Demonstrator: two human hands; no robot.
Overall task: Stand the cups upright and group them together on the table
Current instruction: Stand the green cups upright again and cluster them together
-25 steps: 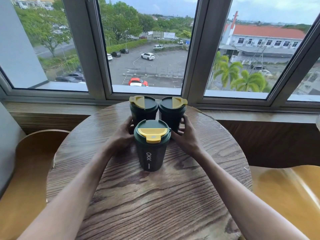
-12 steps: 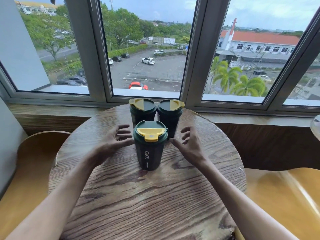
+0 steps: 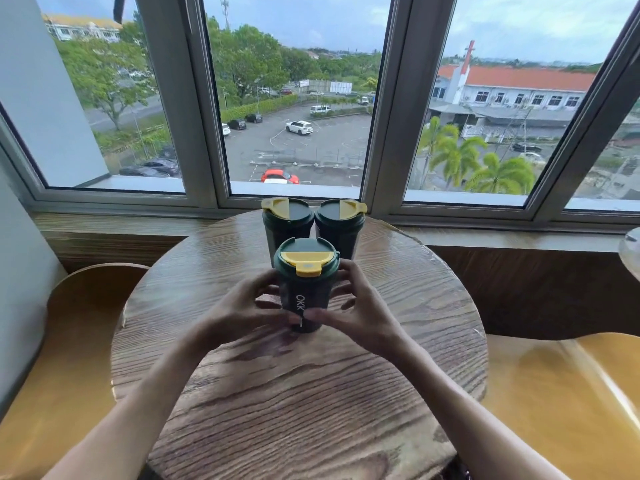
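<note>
Three dark green cups with yellow lids stand upright in a tight cluster on the round wooden table. The front cup, marked OKK, stands nearest me. Behind it are the back left cup and the back right cup, side by side near the window. My left hand wraps the front cup's left side. My right hand wraps its right side. Thumbs and fingertips of both hands meet across its lower front.
Curved wooden chairs sit at the left and right of the table. A window sill and large window frames run just behind the table. The rim of another round table shows at the far right.
My hands let go of the two back cups, opened beside the front cup, and now close around it from both sides. The cups stay in place.
</note>
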